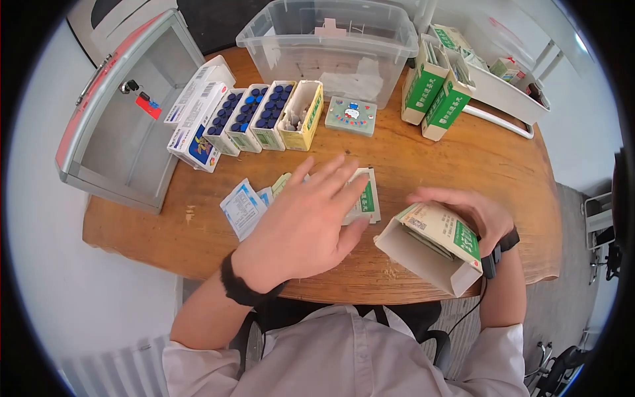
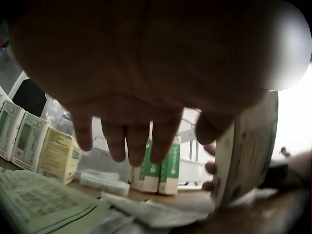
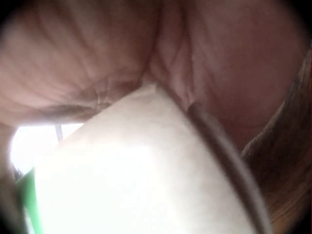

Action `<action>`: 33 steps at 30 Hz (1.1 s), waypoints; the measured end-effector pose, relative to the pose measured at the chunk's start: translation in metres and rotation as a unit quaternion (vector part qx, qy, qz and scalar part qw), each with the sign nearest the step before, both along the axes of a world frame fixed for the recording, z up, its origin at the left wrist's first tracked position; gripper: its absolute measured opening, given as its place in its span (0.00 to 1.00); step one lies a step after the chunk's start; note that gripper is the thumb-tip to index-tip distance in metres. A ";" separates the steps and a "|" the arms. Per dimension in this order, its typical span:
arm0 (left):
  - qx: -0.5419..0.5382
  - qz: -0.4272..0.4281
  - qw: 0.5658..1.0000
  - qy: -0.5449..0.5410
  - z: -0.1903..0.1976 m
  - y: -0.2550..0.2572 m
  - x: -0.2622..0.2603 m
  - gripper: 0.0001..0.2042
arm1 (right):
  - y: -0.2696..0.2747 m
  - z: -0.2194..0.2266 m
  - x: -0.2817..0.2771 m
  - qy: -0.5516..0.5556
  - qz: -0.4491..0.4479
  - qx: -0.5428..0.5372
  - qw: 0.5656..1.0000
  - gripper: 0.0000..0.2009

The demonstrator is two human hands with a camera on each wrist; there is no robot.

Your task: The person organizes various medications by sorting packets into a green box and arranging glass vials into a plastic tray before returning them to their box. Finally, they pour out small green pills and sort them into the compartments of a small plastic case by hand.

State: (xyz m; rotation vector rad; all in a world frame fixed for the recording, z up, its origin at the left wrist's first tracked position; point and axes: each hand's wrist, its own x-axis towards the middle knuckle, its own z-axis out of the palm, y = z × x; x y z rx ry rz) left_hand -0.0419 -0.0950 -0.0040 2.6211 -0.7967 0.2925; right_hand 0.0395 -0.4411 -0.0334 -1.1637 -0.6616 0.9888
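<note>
My right hand [image 1: 488, 215] grips a white and green medicine box [image 1: 433, 231] by its far side and end. The box is tilted, its open end faces me, and flat packets [image 1: 430, 242] show inside. Fingers straight and spread, my left hand [image 1: 304, 221] hovers palm down over loose sachets. A white and blue sachet [image 1: 242, 208] pokes out left of it, and a green and white sachet [image 1: 370, 198] shows past its fingertips. In the left wrist view, printed packets [image 2: 44, 200] lie below the palm. The hand hides the middle of the sachets.
Along the back stand boxes of blue-capped vials [image 1: 248, 109], a yellow box [image 1: 305, 126], a flat cartoon case [image 1: 351, 116] and a clear plastic bin [image 1: 331, 56]. A glass-fronted case [image 1: 126, 112] is at left. Two green boxes [image 1: 436, 92] and a white rack [image 1: 509, 86] stand back right.
</note>
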 end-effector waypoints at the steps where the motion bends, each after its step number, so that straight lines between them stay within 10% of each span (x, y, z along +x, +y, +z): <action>1: 0.000 -0.001 1.000 -0.002 -0.001 0.000 -0.006 0.30 | 0.000 0.001 0.001 -0.002 -0.001 0.000 1.000 0.68; 7: 0.113 -0.140 0.975 0.130 0.011 0.007 -0.057 0.39 | -0.001 -0.002 0.001 0.009 0.000 0.017 1.000 0.68; 12: 0.083 -0.236 0.968 0.015 -0.011 0.020 -0.090 0.15 | 0.000 -0.003 0.001 0.005 0.005 0.015 1.000 0.67; 16: -0.111 -0.192 0.974 -0.046 0.025 0.030 -0.086 0.10 | 0.002 0.002 -0.001 -0.001 0.001 0.004 1.000 0.67; 23: -0.114 -0.158 0.962 -0.193 0.056 -0.018 -0.036 0.15 | 0.004 0.004 -0.001 -0.014 0.010 -0.001 1.000 0.68; 33: -0.086 -0.114 0.990 -0.015 0.056 -0.046 -0.036 0.17 | 0.004 0.005 -0.001 -0.015 -0.004 0.003 1.000 0.66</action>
